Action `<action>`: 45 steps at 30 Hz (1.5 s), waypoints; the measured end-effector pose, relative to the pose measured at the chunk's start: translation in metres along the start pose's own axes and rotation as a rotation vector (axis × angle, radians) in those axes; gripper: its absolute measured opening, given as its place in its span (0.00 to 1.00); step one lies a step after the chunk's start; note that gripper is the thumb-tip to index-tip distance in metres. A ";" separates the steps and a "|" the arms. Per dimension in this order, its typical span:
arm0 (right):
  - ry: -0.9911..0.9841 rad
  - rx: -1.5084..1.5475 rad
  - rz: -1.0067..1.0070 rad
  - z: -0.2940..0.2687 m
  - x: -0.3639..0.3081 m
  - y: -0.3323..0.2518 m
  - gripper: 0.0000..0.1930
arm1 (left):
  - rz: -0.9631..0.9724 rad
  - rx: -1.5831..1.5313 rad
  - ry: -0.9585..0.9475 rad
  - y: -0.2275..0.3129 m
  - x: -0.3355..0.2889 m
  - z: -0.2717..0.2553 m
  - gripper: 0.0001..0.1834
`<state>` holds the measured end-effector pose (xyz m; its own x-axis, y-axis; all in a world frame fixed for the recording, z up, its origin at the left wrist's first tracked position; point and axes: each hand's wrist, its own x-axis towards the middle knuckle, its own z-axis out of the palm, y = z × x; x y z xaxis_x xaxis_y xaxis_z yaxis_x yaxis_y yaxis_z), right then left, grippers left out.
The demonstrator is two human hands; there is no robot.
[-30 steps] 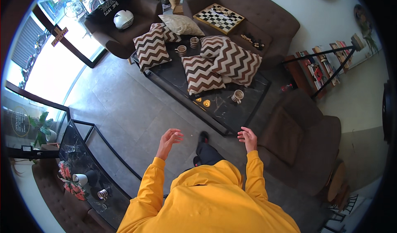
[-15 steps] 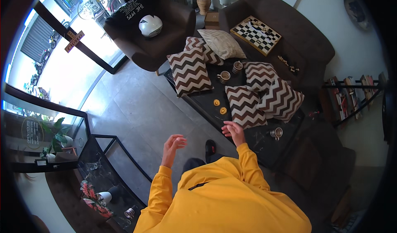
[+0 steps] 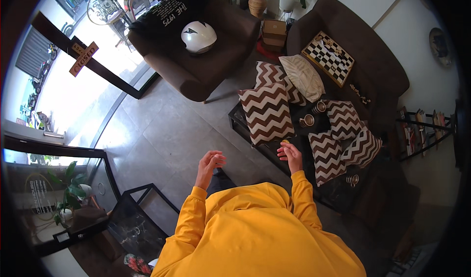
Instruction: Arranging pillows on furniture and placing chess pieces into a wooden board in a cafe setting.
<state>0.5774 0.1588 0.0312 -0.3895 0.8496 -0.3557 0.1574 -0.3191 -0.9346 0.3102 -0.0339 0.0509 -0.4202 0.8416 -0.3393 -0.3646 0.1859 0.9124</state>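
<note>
Two hands hover empty: right hand [image 3: 290, 154] loosely curled just beside the near zigzag cushion [image 3: 266, 112], reach under way; grasping it needs open fingers; left hand [image 3: 210, 162] half-open

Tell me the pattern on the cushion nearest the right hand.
Brown and white zigzag cushion, head view.

Cushions [image 3: 267, 112] on the low table [image 3: 274, 152], sofa [image 3: 363, 56] behind it, chessboard [image 3: 327, 58] on sofa, armchair [image 3: 196, 56] to the left
</note>
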 end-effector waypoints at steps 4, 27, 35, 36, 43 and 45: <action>0.046 0.092 0.057 0.084 0.017 -0.006 0.14 | -0.017 0.098 -0.105 0.053 0.064 -0.069 0.16; 0.138 0.145 0.003 0.204 0.353 -0.099 0.15 | -0.056 0.240 -0.170 0.217 0.453 -0.169 0.19; 0.428 0.280 0.168 0.188 0.397 -0.105 0.15 | -0.053 0.257 -0.027 0.218 0.648 -0.195 0.16; 0.408 0.276 0.162 0.192 0.410 -0.107 0.15 | -0.039 0.232 0.029 0.216 0.676 -0.207 0.18; 0.285 0.227 0.242 0.209 0.535 -0.156 0.14 | -0.221 -0.018 0.678 0.211 0.824 -0.333 0.25; 0.209 0.122 0.298 0.214 0.572 -0.170 0.14 | -0.262 -0.093 0.788 0.213 0.844 -0.366 0.26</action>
<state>0.1338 0.6086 -0.0157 -0.1473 0.7751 -0.6144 0.1220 -0.6022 -0.7890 -0.4269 0.5305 -0.1248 -0.7579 0.1689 -0.6302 -0.5841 0.2545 0.7707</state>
